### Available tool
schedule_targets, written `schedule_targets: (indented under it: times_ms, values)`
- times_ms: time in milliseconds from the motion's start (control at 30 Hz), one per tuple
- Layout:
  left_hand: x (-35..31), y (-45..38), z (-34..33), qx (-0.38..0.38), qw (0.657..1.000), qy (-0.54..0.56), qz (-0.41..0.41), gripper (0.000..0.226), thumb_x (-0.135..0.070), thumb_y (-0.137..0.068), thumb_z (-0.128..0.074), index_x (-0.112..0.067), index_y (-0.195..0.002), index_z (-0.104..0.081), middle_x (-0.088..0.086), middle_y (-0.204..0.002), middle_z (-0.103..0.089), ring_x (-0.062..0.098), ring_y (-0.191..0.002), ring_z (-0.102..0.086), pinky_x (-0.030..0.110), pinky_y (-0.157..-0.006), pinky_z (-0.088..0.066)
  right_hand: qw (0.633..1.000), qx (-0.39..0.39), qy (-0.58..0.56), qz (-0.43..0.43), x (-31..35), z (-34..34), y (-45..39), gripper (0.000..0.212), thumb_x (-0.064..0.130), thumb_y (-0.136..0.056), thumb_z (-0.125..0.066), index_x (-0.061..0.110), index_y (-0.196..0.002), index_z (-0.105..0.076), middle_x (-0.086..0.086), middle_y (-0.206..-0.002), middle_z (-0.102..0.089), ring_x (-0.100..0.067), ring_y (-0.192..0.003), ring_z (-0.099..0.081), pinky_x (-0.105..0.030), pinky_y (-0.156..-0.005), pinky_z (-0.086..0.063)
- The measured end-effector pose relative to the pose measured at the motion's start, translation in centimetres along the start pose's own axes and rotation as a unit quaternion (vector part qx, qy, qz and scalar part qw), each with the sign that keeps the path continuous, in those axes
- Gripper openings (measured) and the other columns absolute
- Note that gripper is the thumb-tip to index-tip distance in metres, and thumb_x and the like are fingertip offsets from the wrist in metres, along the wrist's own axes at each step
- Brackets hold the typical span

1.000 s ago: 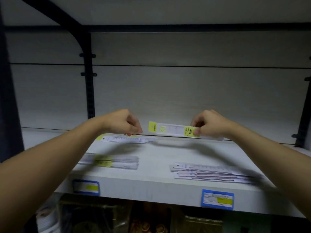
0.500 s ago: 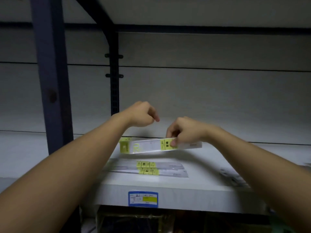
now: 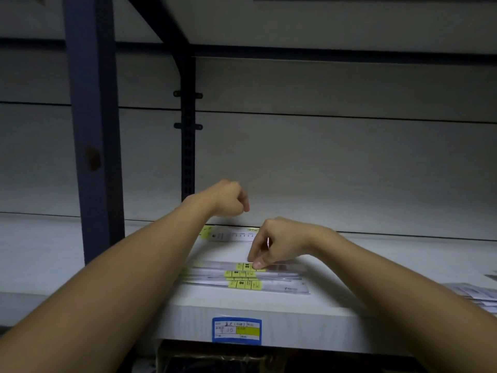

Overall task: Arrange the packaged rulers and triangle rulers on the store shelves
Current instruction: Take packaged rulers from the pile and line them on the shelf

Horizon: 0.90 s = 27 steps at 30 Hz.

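The right hand (image 3: 279, 242) pinches the top ruler pack (image 3: 250, 266), lying left-to-right on the pile (image 3: 242, 278); the left hand (image 3: 228, 199), curled, holds nothing.

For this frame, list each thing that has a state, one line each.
Right hand: fingertips pinching the top packaged ruler on the front stack.
Left hand: raised above the shelf, fingers curled, holding nothing.
Rear ruler: lying flat near the back wall.
Price tag: fixed to shelf edge.

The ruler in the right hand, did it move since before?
Yes. The packaged ruler came down: it was in the air above the ruler stack and now lies on top, the right hand pinching it.
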<state>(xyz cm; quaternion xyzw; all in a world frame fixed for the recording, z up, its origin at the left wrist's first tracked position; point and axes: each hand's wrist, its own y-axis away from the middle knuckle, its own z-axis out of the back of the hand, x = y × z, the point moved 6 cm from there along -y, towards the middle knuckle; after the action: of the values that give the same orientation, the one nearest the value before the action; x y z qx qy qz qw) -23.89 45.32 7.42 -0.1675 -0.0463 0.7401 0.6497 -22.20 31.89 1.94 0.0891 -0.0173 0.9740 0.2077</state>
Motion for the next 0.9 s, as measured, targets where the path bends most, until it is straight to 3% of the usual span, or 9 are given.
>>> schedule_targets:
  times_ms: [133,233,300,367,433,533,667,767,900]
  values:
    - [0.7,-0.6,-1.7,0.011,1.0,-0.018,0.006,0.029,-0.008,-0.085,-0.055,-0.023,-0.099,-0.075,-0.003,-0.103,-0.07,0.015,-0.098,-0.061,0.026,-0.083,-0.048,0.998,-0.065,0.003,-0.006,-0.7,0.7,0.5,0.025,0.046,-0.081,-0.077,0.028,-0.099,-0.078,0.009,-0.085,-0.069,-0.002,-0.075,-0.058,-0.019,-0.07,-0.045]
    - [1.4,-1.2,-3.4,0.011,1.0,-0.027,0.006,0.018,-0.016,-0.084,-0.061,-0.024,-0.094,-0.075,-0.006,-0.097,-0.071,0.015,-0.093,-0.064,0.027,-0.079,-0.05,0.986,-0.156,-0.024,-0.049,-2.4,2.6,0.8,0.013,0.035,-0.087,-0.072,0.024,-0.091,-0.077,0.008,-0.082,-0.069,-0.005,-0.071,-0.057,-0.019,-0.064,-0.042]
    - [1.7,-1.4,-4.7,0.016,0.999,-0.04,-0.004,0.014,-0.028,-0.083,-0.07,-0.023,-0.095,-0.075,-0.007,-0.095,-0.069,0.014,-0.089,-0.064,0.03,-0.078,-0.053,0.97,-0.22,-0.037,-0.1,-4.3,4.0,1.1,0.011,0.021,-0.088,-0.065,0.025,-0.088,-0.075,0.006,-0.085,-0.07,-0.012,-0.08,-0.061,-0.022,-0.069,-0.046]
    - [1.8,-1.5,-6.0,0.025,0.998,-0.052,-0.019,0.026,-0.038,-0.083,-0.075,-0.022,-0.102,-0.074,-0.006,-0.098,-0.066,0.014,-0.088,-0.061,0.032,-0.08,-0.053,0.946,-0.278,-0.063,-0.152,-6.0,5.3,1.6,0.024,0.012,-0.077,-0.055,0.028,-0.083,-0.072,0.004,-0.088,-0.071,-0.02,-0.088,-0.064,-0.029,-0.079,-0.054]
    - [1.9,-1.6,-6.9,0.033,0.997,-0.059,-0.032,0.034,-0.041,-0.083,-0.075,-0.019,-0.11,-0.072,-0.004,-0.102,-0.065,0.015,-0.09,-0.059,0.031,-0.082,-0.051,0.921,-0.33,-0.088,-0.188,-7.1,6.3,2.1,0.031,0.011,-0.07,-0.049,0.027,-0.084,-0.071,0.0,-0.095,-0.071,-0.025,-0.094,-0.065,-0.036,-0.085,-0.056]
    - [2.2,-1.6,-7.1,0.016,0.998,-0.046,-0.041,0.033,-0.039,-0.082,-0.077,-0.02,-0.108,-0.072,-0.005,-0.1,-0.063,0.015,-0.089,-0.059,0.031,-0.08,-0.051,0.887,-0.388,-0.109,-0.226,-7.8,7.1,2.5,0.029,0.01,-0.075,-0.052,0.023,-0.093,-0.071,-0.002,-0.103,-0.069,-0.028,-0.098,-0.063,-0.032,-0.083,-0.054]
    - [2.7,-1.2,-6.6,-0.027,0.999,-0.007,-0.027,0.02,-0.024,-0.081,-0.078,-0.018,-0.096,-0.067,-0.002,-0.095,-0.061,0.019,-0.087,-0.059,0.036,-0.079,-0.053,0.862,-0.423,-0.115,-0.254,-7.8,7.4,1.9,0.026,0.01,-0.078,-0.054,0.02,-0.096,-0.07,-0.004,-0.107,-0.067,-0.03,-0.097,-0.063,-0.03,-0.076,-0.049]
    - [3.3,-1.1,-5.6,-0.107,0.994,0.025,0.0,0.013,-0.004,-0.086,-0.056,-0.016,-0.091,-0.055,0.005,-0.088,-0.059,0.028,-0.082,-0.057,0.038,-0.071,-0.05,0.859,-0.438,-0.102,-0.246,-7.3,7.8,1.2,0.024,0.011,-0.078,-0.055,0.017,-0.097,-0.068,-0.005,-0.105,-0.065,-0.03,-0.092,-0.062,-0.03,-0.073,-0.048]
    - [4.6,-0.7,-3.9,-0.227,0.972,0.031,0.048,0.014,-0.006,-0.09,-0.05,-0.018,-0.095,-0.052,0.007,-0.09,-0.061,0.028,-0.079,-0.057,0.035,-0.064,-0.048,0.879,-0.401,-0.095,-0.241,-7.9,5.5,0.1,0.022,0.014,-0.079,-0.058,0.019,-0.097,-0.069,-0.004,-0.098,-0.067,-0.029,-0.092,-0.063,-0.03,-0.075,-0.051]
